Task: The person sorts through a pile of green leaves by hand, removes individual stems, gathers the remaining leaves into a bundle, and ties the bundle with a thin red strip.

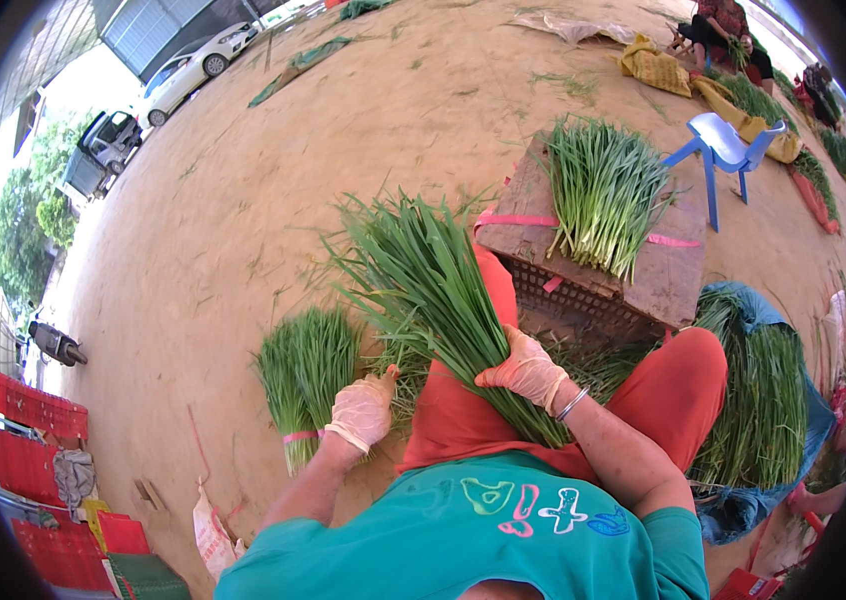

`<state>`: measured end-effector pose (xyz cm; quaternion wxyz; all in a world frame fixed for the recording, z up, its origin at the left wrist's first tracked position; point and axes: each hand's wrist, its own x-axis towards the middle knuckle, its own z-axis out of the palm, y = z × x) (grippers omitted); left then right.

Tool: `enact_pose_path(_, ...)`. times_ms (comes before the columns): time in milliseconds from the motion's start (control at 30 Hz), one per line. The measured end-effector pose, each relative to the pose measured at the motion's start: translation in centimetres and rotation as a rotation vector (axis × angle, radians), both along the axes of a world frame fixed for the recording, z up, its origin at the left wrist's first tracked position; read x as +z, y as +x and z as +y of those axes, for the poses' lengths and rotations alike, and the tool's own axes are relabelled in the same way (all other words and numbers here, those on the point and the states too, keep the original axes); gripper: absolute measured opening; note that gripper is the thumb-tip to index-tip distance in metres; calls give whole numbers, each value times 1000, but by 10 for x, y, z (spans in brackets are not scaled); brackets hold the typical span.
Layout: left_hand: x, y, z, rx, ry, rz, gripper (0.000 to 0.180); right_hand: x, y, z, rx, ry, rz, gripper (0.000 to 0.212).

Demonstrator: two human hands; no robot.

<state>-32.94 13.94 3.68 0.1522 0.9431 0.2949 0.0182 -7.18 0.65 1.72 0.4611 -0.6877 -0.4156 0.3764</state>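
Both my hands wear thin whitish gloves. My right hand (525, 372) is wrapped round a thick bunch of garlic chives (440, 290), which lies slantwise across my lap with its leafy tips up to the left. My left hand (363, 408) is closed, fingers curled, just left of my knee; what it holds, if anything, is hidden. Beside it a tied bundle of chives (308, 365) with a pink band sits on the ground. Ahead, another pile of chives (605, 190) lies on a board-topped crate (665, 275) with pink straps.
A blue cloth (818, 425) with a large heap of chives (758, 400) lies at my right. Beyond the crate stands a blue-and-white plastic chair (728, 145). Other people sit among chives at the far right. Red crates (38, 460) line the left; vehicles stand far left.
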Motion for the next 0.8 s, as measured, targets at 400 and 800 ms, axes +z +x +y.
enact_pose_path(400,24,110,-10,-169,106,-552,24,-9,17,-8,35,80,727,56)
enact_pose_path(800,27,106,-7,9,83,-644,23,-18,17,-7,-1,74,878,45)
